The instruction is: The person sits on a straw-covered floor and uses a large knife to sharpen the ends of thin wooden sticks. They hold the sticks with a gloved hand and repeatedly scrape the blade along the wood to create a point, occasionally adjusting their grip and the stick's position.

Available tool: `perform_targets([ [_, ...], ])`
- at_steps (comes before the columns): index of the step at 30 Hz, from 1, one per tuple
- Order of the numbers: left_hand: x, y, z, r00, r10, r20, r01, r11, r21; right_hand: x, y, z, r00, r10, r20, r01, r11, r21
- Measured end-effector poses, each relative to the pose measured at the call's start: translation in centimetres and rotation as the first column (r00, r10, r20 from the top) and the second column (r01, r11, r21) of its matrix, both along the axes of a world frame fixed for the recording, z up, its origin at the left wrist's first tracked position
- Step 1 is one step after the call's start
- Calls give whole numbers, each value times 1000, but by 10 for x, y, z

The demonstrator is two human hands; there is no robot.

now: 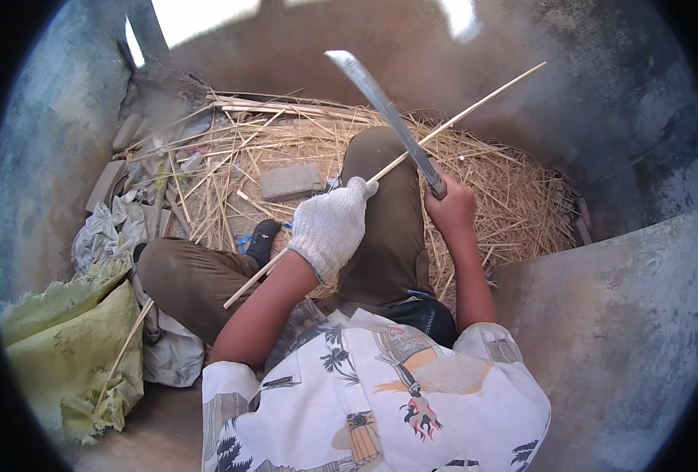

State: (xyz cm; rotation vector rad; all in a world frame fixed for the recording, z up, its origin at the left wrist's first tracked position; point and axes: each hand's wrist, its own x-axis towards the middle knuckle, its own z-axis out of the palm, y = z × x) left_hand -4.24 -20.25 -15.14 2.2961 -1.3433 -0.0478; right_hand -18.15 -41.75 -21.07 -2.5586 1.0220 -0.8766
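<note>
My left hand (331, 224), in a white knitted glove, is closed round a long thin pale stick (475, 105), which looks like split bamboo. The stick slants from beside my left forearm up to the far right, passing over my raised knee. My bare right hand (450, 206) grips the lower end of a long metal knife (382, 102) with a slightly curved blade. Its blade points up and to the left, crossing the stick beyond the glove. Whether blade and stick touch I cannot tell. The knife's handle is mostly hidden in my fist.
Shavings and thin strips (514, 197) cover the floor ahead and to the right. A grey brick (291, 182) lies beyond my left hand. At the left are a yellow-green woven sack (73, 354) and pale crumpled sheeting (109, 232). Stained walls (600, 102) stand close around.
</note>
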Motion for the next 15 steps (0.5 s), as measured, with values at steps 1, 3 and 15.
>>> perform_targets([
  [1,1,0,0,1000,-1,1,1,1000,-1,2,-3,-1,1000,22,14,-21,999,-27],
  [3,0,-2,1,1000,14,5,-14,1000,-17,3,-6,-6,998,57,34,-54,996,-74],
  [15,2,-4,-1,998,46,-53,-47,999,-9,10,-3,-1,998,-56,-27,56,998,-10],
])
